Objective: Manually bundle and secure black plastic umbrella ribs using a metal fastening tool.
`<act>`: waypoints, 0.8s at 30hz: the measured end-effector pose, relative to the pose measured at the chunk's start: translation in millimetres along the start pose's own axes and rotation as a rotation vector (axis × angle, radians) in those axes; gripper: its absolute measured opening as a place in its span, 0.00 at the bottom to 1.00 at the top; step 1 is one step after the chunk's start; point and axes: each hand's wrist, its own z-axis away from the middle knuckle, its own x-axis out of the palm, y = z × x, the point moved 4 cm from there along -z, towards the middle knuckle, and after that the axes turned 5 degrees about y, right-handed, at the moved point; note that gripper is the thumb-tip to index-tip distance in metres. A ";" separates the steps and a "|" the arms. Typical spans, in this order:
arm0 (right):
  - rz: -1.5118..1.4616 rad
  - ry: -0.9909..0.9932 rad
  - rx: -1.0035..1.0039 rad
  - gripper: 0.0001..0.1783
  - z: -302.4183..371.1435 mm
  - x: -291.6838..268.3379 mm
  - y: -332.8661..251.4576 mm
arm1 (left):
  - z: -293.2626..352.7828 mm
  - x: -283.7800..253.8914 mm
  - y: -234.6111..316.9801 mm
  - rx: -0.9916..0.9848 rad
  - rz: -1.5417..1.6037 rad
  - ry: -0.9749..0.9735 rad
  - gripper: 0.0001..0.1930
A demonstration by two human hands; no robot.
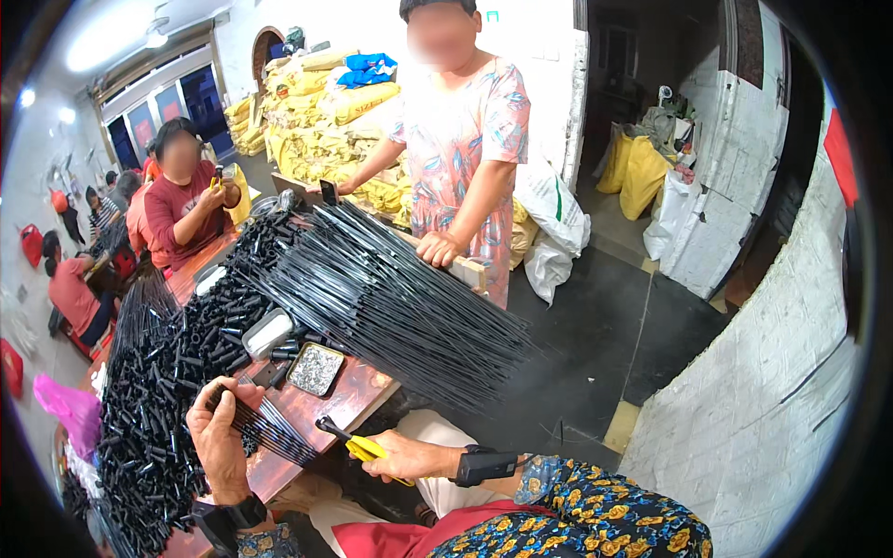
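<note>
Left hand (219, 437) fingers closed around a bundle of thin black rods (270, 430), likely light, springy, best gripped mid-bundle; right hand (402, 458) clenched on yellow-handled pliers (358, 445).

Small tray (315, 369) on the table (358, 391), between tube heap (158, 391) left and rod bundle (400, 298) right.

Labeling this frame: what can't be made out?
Head view only:
- Small metal tray: its contents are too small to identify.
- Yellow-handled tool: right hand covers the handle.
- Thin black rods: lower ends hidden behind left hand.
- Far workers: blurred, tiny.
</note>
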 end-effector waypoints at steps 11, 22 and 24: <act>0.637 0.078 -0.406 0.18 -24.0 -8.3 10.6 | -6.9 0.1 -1.6 -0.003 -0.108 0.019 0.11; 1.104 0.313 -0.426 0.22 -56.5 1.9 -43.3 | -6.9 -20.2 -3.3 -0.038 0.019 0.014 0.10; 1.137 0.391 -0.646 0.23 -63.7 8.9 -35.0 | -4.2 -19.5 -2.5 -0.029 0.034 0.000 0.10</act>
